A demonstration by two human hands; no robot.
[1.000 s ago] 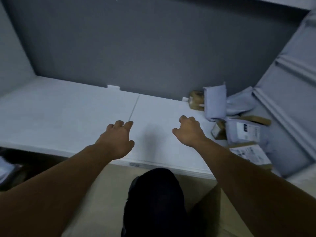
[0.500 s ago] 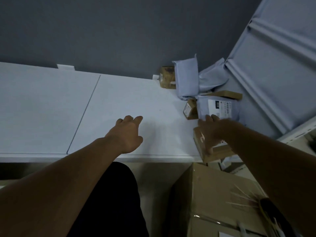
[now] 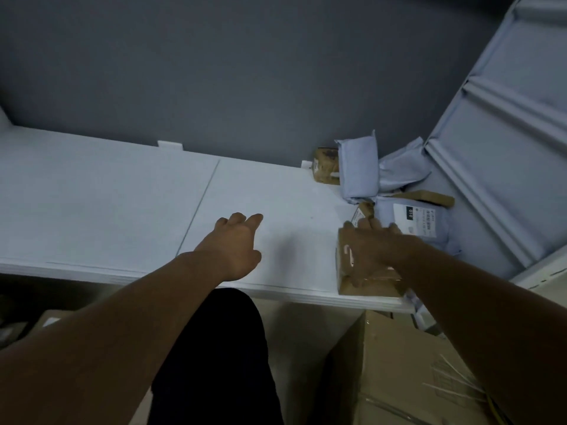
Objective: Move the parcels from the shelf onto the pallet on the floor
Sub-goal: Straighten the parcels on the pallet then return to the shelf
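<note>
Brown taped cardboard parcel [image 3: 380, 286] sat at the front edge of the white shelf [image 3: 122, 210], the right hand [image 3: 374, 250] clasping it from above; the left hand [image 3: 236, 243] hung relaxed, empty. Pick-up seemed underway; next, lift it clear toward the unseen pallet.

The right hand [image 3: 372, 250] has crossed the shelf [image 3: 107, 204] to its right end. It now grips the brown parcel [image 3: 374, 286].

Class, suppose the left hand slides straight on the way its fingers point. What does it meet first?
The left hand points away and rightward across the white shelf board. It would probably meet the small brown cardboard box at the dark grey back wall first, though depth is unclear.
</note>
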